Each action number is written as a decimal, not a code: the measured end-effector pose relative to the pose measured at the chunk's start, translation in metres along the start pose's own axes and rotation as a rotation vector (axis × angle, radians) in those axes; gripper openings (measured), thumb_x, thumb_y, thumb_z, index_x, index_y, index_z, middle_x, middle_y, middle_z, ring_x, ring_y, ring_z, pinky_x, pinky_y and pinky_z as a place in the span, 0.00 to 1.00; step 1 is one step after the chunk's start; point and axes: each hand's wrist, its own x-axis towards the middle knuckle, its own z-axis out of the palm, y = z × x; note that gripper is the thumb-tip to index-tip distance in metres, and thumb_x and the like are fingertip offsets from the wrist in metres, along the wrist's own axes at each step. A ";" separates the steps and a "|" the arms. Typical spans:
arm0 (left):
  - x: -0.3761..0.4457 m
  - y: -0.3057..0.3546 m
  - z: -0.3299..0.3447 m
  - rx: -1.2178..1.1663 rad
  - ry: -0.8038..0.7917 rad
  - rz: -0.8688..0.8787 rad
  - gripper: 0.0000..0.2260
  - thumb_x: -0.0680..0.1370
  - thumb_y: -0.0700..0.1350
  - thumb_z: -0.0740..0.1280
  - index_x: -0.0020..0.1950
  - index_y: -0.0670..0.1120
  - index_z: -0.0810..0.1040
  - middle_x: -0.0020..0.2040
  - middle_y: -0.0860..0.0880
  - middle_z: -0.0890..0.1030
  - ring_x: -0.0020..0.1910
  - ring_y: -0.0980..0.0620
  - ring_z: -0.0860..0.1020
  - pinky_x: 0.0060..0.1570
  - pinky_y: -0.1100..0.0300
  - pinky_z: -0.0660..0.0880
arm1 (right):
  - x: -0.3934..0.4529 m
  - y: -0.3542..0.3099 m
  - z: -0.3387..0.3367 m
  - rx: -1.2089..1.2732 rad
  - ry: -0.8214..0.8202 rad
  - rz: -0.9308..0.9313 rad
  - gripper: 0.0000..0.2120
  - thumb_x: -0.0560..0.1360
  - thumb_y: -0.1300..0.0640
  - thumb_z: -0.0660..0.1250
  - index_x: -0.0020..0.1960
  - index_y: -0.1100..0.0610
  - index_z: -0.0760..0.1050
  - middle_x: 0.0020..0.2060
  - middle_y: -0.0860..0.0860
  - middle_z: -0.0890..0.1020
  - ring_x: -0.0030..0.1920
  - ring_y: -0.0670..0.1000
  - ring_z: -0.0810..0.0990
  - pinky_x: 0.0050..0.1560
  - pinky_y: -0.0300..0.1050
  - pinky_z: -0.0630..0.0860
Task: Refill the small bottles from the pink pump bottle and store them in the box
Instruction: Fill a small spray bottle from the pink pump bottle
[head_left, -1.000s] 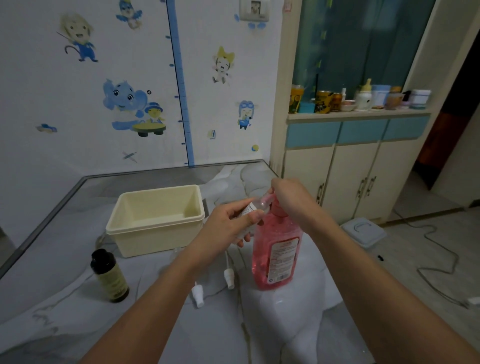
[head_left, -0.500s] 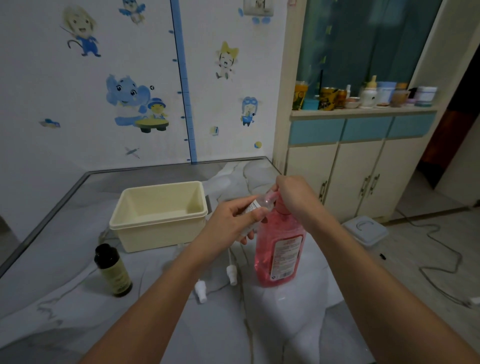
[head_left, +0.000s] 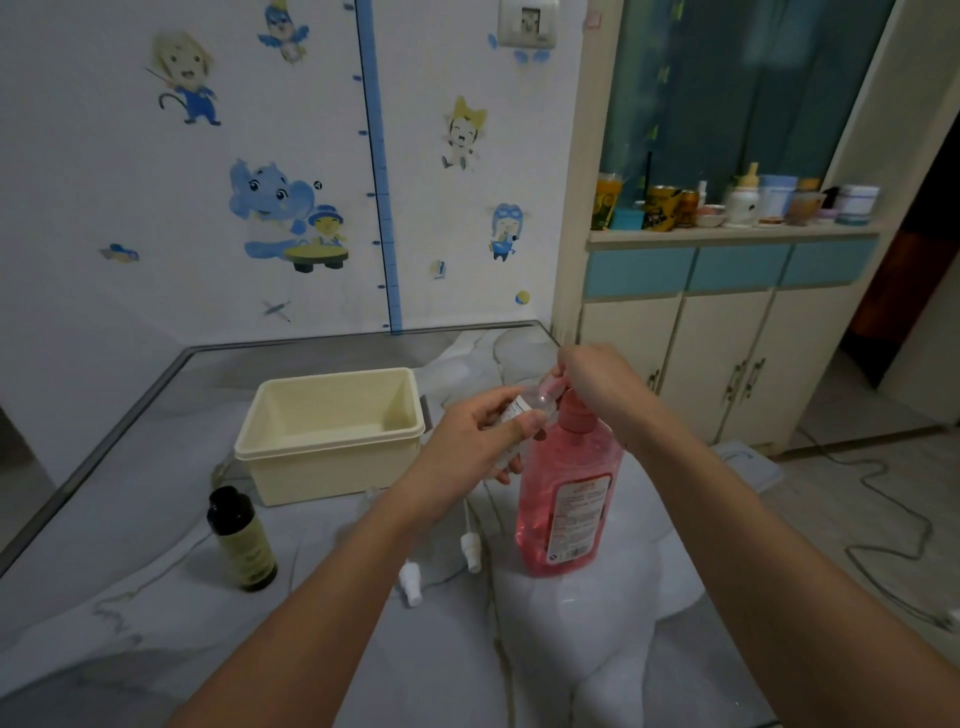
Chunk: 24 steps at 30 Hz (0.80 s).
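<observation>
Filling the small bottle at the pump spout

Holding the small clear bottle tilted, its long axis running from lower left up to the right, the left hand has its fingers and thumb curled round the bottle's body, so the open mouth points toward the spout of the pink pump bottle. The right hand sits on top of the pump head, fingers bent over it and pressing or gripping down (the spout tip itself is hidden beneath that hand, so I cannot tell whether the mouth actually meets it). That meeting of mouth and spout is what the next press depends on: the mouth appears to lie just left of the pump neck, right beside it.

The pink bottle stands upright on the table, near the front right. The cream box is behind and to the left, apart from both hands, with nothing visible inside. Two white spray caps lie loose on the table between the forearms, and a dark bottle stands further left, in front of the box.
</observation>
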 end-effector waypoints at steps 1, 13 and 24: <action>-0.001 0.000 0.000 -0.019 0.006 -0.005 0.11 0.78 0.44 0.68 0.60 0.47 0.78 0.46 0.46 0.83 0.34 0.55 0.80 0.33 0.59 0.78 | 0.000 -0.002 -0.001 -0.053 -0.013 0.009 0.13 0.76 0.61 0.59 0.50 0.66 0.81 0.38 0.54 0.84 0.29 0.41 0.80 0.28 0.34 0.70; -0.010 0.002 -0.006 -0.057 0.040 -0.017 0.12 0.76 0.40 0.69 0.56 0.51 0.71 0.53 0.43 0.82 0.41 0.52 0.84 0.42 0.57 0.79 | -0.006 -0.012 -0.006 -0.156 -0.058 -0.044 0.09 0.75 0.68 0.61 0.48 0.65 0.80 0.48 0.58 0.85 0.55 0.54 0.82 0.47 0.39 0.77; -0.022 0.007 -0.023 -0.079 0.145 0.011 0.12 0.77 0.39 0.69 0.54 0.52 0.70 0.51 0.46 0.83 0.42 0.47 0.84 0.45 0.46 0.79 | -0.020 -0.021 -0.003 0.049 0.215 -0.195 0.13 0.78 0.53 0.59 0.46 0.59 0.79 0.39 0.56 0.83 0.38 0.53 0.82 0.41 0.51 0.81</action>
